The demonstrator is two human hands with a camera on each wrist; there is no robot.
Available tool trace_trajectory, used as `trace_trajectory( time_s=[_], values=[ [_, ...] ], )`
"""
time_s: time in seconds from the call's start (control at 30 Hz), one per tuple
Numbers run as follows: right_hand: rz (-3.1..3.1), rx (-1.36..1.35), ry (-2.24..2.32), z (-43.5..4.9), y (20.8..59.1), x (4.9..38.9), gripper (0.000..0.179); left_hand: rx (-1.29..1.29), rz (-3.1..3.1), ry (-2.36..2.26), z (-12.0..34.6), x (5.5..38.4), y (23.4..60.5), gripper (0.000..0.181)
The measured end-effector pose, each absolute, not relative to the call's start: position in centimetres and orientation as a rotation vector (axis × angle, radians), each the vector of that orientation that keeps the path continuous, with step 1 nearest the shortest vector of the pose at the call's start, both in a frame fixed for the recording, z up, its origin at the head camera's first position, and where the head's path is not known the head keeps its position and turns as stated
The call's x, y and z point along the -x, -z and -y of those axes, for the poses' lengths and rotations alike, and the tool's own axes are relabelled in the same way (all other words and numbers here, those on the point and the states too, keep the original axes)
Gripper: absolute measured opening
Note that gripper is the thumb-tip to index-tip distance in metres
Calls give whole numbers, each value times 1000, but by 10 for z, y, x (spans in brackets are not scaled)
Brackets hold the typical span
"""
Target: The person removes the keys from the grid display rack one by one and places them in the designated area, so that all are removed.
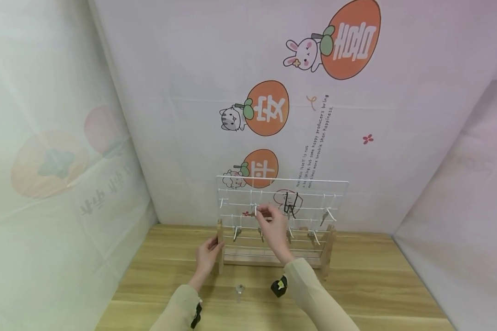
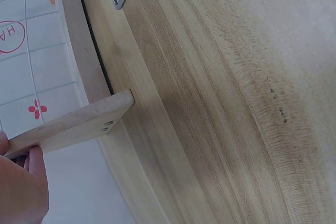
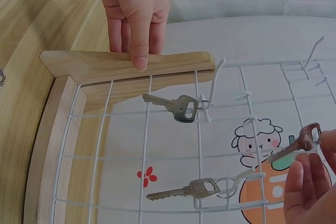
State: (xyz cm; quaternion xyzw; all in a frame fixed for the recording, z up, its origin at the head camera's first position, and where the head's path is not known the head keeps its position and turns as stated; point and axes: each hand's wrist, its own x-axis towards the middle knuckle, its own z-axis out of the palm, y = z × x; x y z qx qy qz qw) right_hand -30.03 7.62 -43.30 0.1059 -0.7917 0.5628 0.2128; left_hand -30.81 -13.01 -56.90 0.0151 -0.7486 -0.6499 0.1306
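A white wire grid rack point(image 1: 281, 179) stands on wooden supports. My left hand point(image 1: 207, 257) pinches its left wooden side post point(image 3: 126, 69), thumb on one face and fingers on the other. My right hand point(image 1: 275, 230) is raised at the upper left of the grid, by a white hook. In the right wrist view its fingers hold a key point(image 3: 306, 137), partly cut off by the frame edge. Two more keys hang by rings from hooks below: one key point(image 3: 184, 109) by the left post, another key point(image 3: 202, 188) further along.
A loose key point(image 1: 239, 289) with a ring lies on the wooden table point(image 1: 368, 276) in front of the rack. More hooks point(image 1: 314, 235) carry hanging keys at the right. A black wire piece point(image 1: 290, 202) is on the grid. A printed cloth wall point(image 1: 190, 138) rises behind.
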Motion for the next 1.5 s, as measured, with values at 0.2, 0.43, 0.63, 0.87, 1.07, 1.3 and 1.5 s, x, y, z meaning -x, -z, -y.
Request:
trace_trajectory(
  time_s=[0.2,0.43,0.63,0.87,1.07,1.3,1.5],
  values=[
    [2182,-317,-1550,-77,432,299,5,-46,2175,1869,131,309,569,38],
    [2173,-338,-1549,-77,434,297,4,-48,2175,1882,131,307,568,39],
    [2172,-339,-1569,-78,434,294,5,-54,2178,1881,131,307,568,39],
    [2192,-323,-1556,-79,434,294,6,-53,2175,1890,131,307,571,40],
    [2192,-325,-1551,-81,434,292,9,-54,2164,1896,129,308,569,40],
    [2184,-339,-1541,-83,434,288,9,-54,2157,1910,129,307,567,40],
    [2184,-351,-1557,-85,434,284,8,-14,2155,1893,130,306,569,40]
  ],
)
